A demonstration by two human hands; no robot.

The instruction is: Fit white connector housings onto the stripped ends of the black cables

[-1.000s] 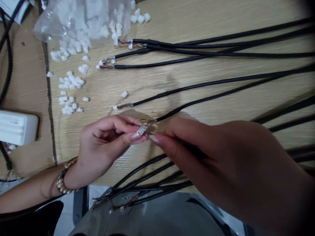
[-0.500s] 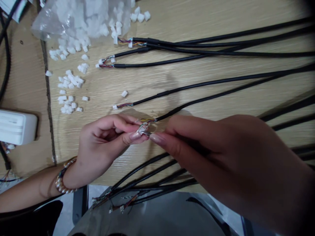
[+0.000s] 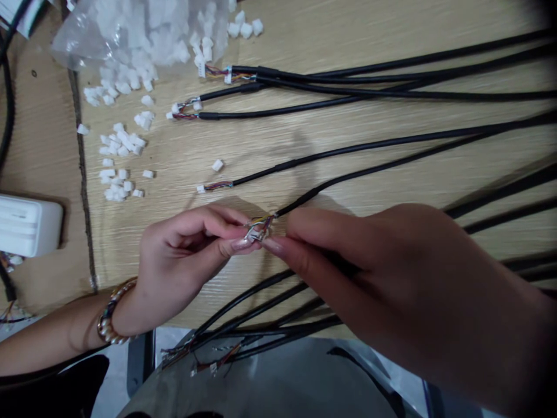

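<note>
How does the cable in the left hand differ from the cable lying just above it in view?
The held cable has its end pinched in the left hand; the lying cable rests on the table. Wires spread apart on the held cable, while the lying cable's run together into a small white connector. Both are black with coloured wires.

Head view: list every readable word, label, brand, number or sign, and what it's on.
None readable.
White box: no legible marking.
Pale sheet, top left: too blurred to tell whether it is printed.
Plastic bag: no legible label.
Black cables: no legible print.
White plastic pieces: too small to read any marking.
</note>
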